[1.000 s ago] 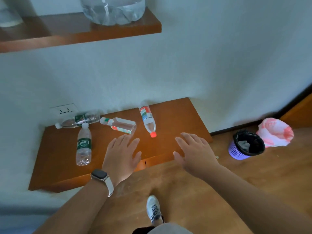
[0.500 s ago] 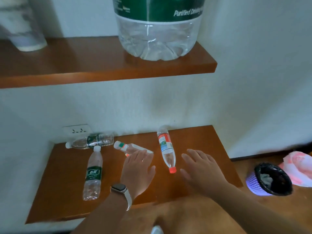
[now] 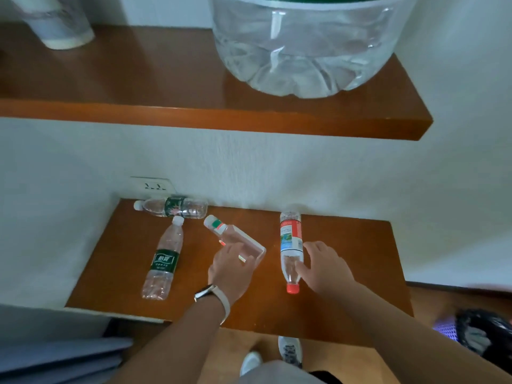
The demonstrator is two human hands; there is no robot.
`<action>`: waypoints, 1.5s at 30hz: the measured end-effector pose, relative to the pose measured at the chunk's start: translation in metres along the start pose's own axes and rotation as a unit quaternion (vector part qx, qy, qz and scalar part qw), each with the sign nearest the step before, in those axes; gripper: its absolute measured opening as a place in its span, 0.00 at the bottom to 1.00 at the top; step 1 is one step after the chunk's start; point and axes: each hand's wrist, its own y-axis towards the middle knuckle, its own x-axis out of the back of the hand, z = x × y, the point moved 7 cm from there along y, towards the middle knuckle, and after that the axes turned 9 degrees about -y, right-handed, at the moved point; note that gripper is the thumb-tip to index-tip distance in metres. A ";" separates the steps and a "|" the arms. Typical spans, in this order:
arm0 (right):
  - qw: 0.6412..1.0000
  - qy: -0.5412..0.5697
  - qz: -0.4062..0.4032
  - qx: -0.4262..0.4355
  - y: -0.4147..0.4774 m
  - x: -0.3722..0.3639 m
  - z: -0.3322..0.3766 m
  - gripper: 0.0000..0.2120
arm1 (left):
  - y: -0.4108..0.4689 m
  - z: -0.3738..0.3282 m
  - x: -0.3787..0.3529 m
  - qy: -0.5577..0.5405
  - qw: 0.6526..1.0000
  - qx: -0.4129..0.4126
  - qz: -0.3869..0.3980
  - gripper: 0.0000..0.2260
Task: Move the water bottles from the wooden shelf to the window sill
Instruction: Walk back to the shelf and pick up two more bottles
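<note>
A huge clear plastic water jug (image 3: 310, 48) stands on the upper brown wooden shelf (image 3: 194, 117). On the lower brown wooden shelf (image 3: 346, 245) lie four small clear bottles. The left hand (image 3: 231, 268), fingers loosely spread, rests on the square-sided clear bottle (image 3: 235, 239). The right hand (image 3: 322, 266), open, touches the red-capped, red-labelled bottle (image 3: 289, 250). Two green-labelled bottles (image 3: 163, 261) lie leftward.

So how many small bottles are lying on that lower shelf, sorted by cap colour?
White caps: 3, the bottle by the wall, the green-label one and the squarish one.
Red caps: 1, the red-label bottle.
Total: 4.
</note>
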 end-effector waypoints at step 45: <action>0.863 0.427 0.269 0.020 0.096 -0.050 0.027 0.25 | 0.003 0.052 -0.032 -0.354 0.880 0.291 -0.126 0.29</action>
